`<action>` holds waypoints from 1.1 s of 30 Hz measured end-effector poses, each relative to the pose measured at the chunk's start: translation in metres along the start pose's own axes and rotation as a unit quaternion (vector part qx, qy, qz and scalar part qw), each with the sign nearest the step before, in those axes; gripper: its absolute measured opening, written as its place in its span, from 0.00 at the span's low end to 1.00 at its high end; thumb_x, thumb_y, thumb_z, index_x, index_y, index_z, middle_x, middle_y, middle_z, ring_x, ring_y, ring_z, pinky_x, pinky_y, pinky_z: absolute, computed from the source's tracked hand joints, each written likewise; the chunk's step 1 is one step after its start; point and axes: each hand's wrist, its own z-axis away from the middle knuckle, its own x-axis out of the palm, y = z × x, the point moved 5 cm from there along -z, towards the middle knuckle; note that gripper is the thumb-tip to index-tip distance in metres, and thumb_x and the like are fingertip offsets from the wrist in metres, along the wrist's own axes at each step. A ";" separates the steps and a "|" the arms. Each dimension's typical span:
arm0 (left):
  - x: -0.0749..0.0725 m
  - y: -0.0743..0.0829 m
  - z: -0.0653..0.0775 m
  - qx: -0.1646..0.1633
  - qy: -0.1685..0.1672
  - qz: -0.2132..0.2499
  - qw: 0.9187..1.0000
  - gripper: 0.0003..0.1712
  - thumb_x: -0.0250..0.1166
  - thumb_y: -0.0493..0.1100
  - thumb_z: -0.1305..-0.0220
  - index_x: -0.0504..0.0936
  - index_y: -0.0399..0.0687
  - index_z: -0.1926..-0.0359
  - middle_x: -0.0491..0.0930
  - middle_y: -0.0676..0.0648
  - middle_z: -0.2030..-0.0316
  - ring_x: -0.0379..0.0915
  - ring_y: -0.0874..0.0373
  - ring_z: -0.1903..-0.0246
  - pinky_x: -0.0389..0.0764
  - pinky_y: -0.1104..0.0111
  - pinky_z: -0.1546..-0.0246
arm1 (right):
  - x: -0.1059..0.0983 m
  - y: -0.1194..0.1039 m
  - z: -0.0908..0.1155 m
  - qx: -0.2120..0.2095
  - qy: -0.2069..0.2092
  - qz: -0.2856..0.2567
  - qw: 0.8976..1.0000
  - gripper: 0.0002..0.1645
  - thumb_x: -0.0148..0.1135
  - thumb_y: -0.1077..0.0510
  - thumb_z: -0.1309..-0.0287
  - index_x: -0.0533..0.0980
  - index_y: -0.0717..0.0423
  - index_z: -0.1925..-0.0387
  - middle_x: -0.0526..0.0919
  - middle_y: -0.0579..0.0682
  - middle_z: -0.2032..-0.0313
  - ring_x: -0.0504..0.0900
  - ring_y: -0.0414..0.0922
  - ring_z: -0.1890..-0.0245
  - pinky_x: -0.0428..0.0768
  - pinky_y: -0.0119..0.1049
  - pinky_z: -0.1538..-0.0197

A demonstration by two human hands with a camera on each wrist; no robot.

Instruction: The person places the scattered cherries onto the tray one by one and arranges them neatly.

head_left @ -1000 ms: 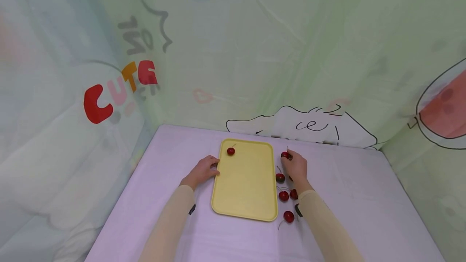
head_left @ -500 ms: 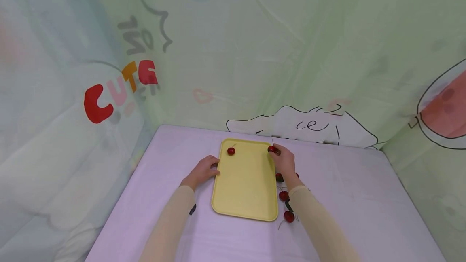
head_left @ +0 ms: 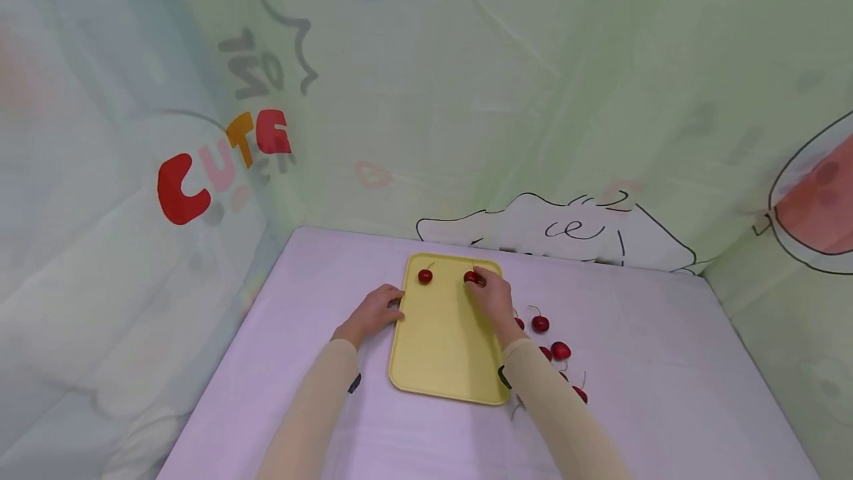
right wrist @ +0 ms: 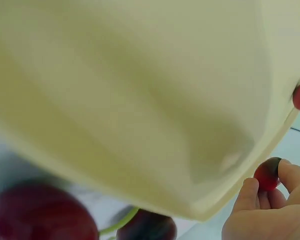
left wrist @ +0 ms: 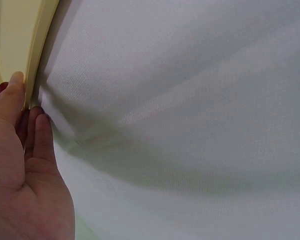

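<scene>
Pale cloth [head_left: 433, 110] printed with letters and drawings hangs behind the tray and to both sides of it; under the tray spreads a lilac-covered table [head_left: 666, 361]. At the left edge of the yellow tray [head_left: 446, 350], the left hand [head_left: 373, 311] pinches the rim, thumb on top and fingers [left wrist: 43, 137] on the outer side. Over the tray's far right part, the right hand [head_left: 494, 301] pinches a cherry [right wrist: 266, 175] between thumb and fingers; whether that cherry touches the tray cannot be told. Another, the resting cherry [head_left: 425, 277], lies in the tray's far left corner, stem upward. Loose cherries [head_left: 540, 324], some with stems, lie on the table to the right of the tray, several partly hidden by the right sleeve [head_left: 553, 406], which crosses the tray's near right edge.
</scene>
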 end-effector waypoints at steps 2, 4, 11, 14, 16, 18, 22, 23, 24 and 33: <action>0.000 0.001 0.000 0.000 0.000 0.000 1.000 0.28 0.66 0.38 0.36 0.73 0.32 0.38 0.73 0.40 0.44 0.71 0.48 0.46 0.71 0.57 0.39 | 0.003 -0.002 0.001 -0.003 -0.002 -0.001 1.000 0.28 0.66 0.58 0.39 0.74 0.63 0.39 0.78 0.63 0.44 0.77 0.57 0.43 0.75 0.50 0.40; 0.001 0.002 0.001 -0.003 0.000 0.002 1.000 0.28 0.66 0.38 0.36 0.73 0.32 0.37 0.73 0.40 0.44 0.71 0.48 0.46 0.71 0.57 0.38 | 0.005 -0.005 0.003 -0.007 -0.005 -0.001 1.000 0.27 0.66 0.59 0.39 0.74 0.64 0.39 0.79 0.63 0.44 0.77 0.57 0.44 0.75 0.50 0.40; 0.001 0.002 0.000 0.001 0.002 -0.008 1.000 0.27 0.66 0.38 0.36 0.73 0.32 0.38 0.74 0.40 0.45 0.71 0.49 0.47 0.72 0.57 0.39 | 0.020 -0.004 0.005 -0.021 -0.010 0.012 1.000 0.25 0.65 0.58 0.38 0.76 0.63 0.41 0.80 0.62 0.46 0.78 0.56 0.45 0.77 0.49 0.42; 0.001 0.000 0.000 -0.002 0.002 -0.004 1.000 0.27 0.66 0.38 0.36 0.73 0.32 0.38 0.74 0.40 0.45 0.71 0.49 0.47 0.72 0.57 0.39 | 0.028 -0.003 0.004 -0.036 -0.002 0.016 0.999 0.24 0.66 0.58 0.39 0.77 0.62 0.42 0.81 0.61 0.48 0.78 0.56 0.46 0.77 0.49 0.43; 0.001 -0.002 -0.001 -0.005 0.000 -0.003 1.000 0.28 0.66 0.38 0.36 0.73 0.33 0.37 0.74 0.41 0.45 0.71 0.49 0.47 0.72 0.58 0.39 | 0.034 -0.002 0.002 -0.044 -0.001 0.020 0.999 0.24 0.66 0.57 0.38 0.77 0.61 0.42 0.81 0.61 0.47 0.78 0.56 0.45 0.77 0.49 0.42; 0.002 -0.004 -0.002 -0.006 -0.001 -0.005 1.000 0.28 0.66 0.38 0.36 0.73 0.33 0.37 0.74 0.41 0.45 0.71 0.50 0.47 0.72 0.58 0.39 | 0.038 -0.004 0.001 -0.044 -0.004 0.009 0.999 0.24 0.65 0.57 0.38 0.77 0.62 0.42 0.80 0.62 0.45 0.77 0.57 0.43 0.76 0.50 0.41; 0.003 -0.008 -0.004 -0.004 -0.002 -0.010 1.000 0.28 0.67 0.39 0.36 0.73 0.33 0.37 0.74 0.41 0.45 0.71 0.50 0.47 0.72 0.58 0.39 | 0.040 -0.014 0.004 -0.021 -0.019 -0.006 1.000 0.26 0.65 0.57 0.37 0.75 0.62 0.40 0.78 0.62 0.42 0.74 0.58 0.40 0.74 0.49 0.38; 0.003 -0.008 -0.004 -0.002 -0.001 -0.011 1.000 0.28 0.67 0.39 0.36 0.73 0.33 0.38 0.74 0.41 0.45 0.71 0.50 0.46 0.72 0.58 0.39 | 0.039 -0.017 0.005 -0.016 -0.019 -0.008 1.000 0.26 0.65 0.58 0.37 0.75 0.62 0.39 0.78 0.62 0.42 0.74 0.58 0.39 0.73 0.49 0.38; 0.003 -0.009 -0.005 -0.001 -0.001 -0.013 1.000 0.28 0.67 0.39 0.36 0.73 0.33 0.37 0.74 0.41 0.45 0.71 0.50 0.47 0.72 0.58 0.39 | 0.039 -0.020 0.007 -0.012 -0.019 -0.009 1.000 0.26 0.65 0.58 0.37 0.74 0.62 0.39 0.77 0.62 0.42 0.73 0.58 0.39 0.73 0.50 0.38; 0.004 -0.006 -0.004 -0.013 -0.005 -0.008 1.000 0.28 0.67 0.40 0.36 0.73 0.35 0.37 0.73 0.42 0.44 0.71 0.50 0.47 0.71 0.59 0.38 | 0.035 -0.028 0.010 -0.005 -0.013 0.006 1.000 0.27 0.64 0.60 0.37 0.73 0.63 0.38 0.77 0.62 0.42 0.74 0.57 0.40 0.73 0.49 0.38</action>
